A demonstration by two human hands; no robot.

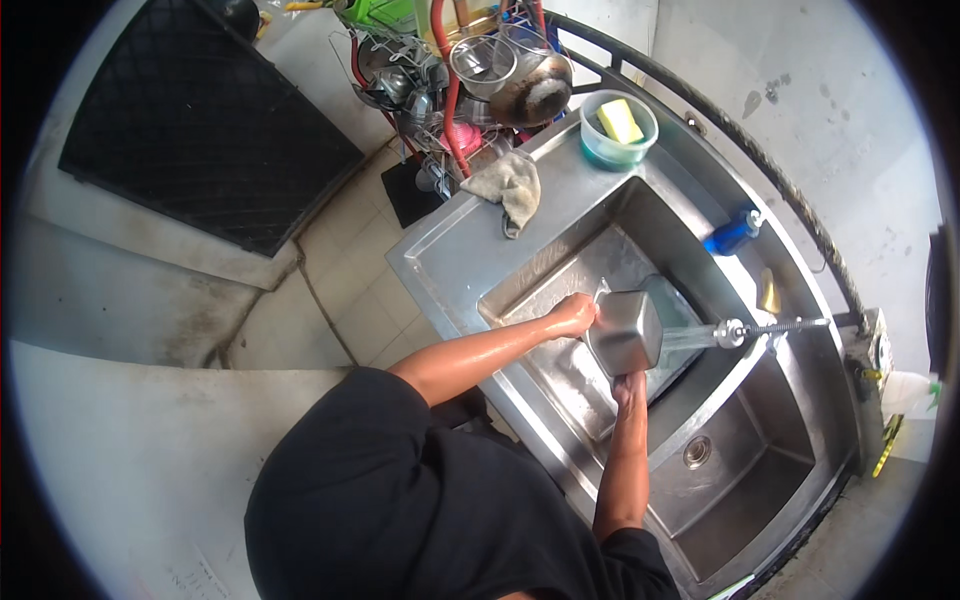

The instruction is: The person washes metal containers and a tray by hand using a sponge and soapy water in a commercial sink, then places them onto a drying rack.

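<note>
A deep stainless steel food pan (628,331) is tilted on its side over the larger sink basin (551,281), its outer base towards the tap. My left hand (574,315) is closed on the pan's rim at its left side. At the lower edge my right hand (630,386) holds the pan too, its fingers partly hidden by the metal. Water streams from the tap's spout (729,334) towards the pan's base. Below the pan, a translucent sheet or tray (679,300) lies partly hidden in the basin. Both forearms look wet.
A round plastic tub (616,154) with a yellow sponge (620,121) and a grey cloth (514,187) rest on the drainboard. A blue bottle (731,234) stands on the back ledge. The second basin (739,480) is at right. A red-framed rack (452,97) holds pots and bowls.
</note>
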